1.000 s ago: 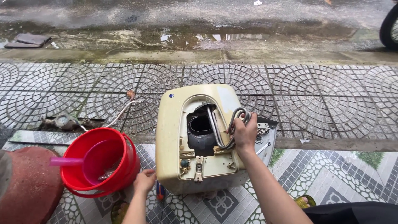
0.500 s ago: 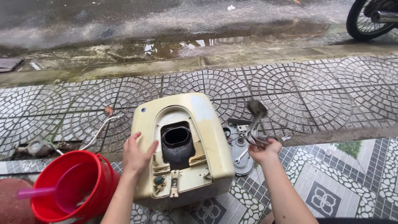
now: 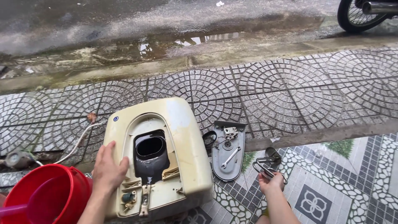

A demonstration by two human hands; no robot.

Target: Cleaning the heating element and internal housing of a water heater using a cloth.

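Pinched in the right hand (image 3: 271, 184) is a looped metal heating coil (image 3: 268, 165), which half a second ago was held raised beside the cream housing (image 3: 182, 145) and is now lowered over the patterned tiles (image 3: 331, 182), well clear of it. So the coil is judged fully out. Spread flat, the left hand (image 3: 108, 168) is pressed on the housing's left edge, beside the dark opening (image 3: 150, 151). A grey cover plate (image 3: 228, 151) lies between housing and coil; a red bucket (image 3: 54, 199) stands left.

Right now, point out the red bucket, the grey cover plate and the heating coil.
red bucket (image 3: 68, 195): head view, outer wall.
grey cover plate (image 3: 228, 151): head view, flat middle.
heating coil (image 3: 267, 164): head view, metal loops.
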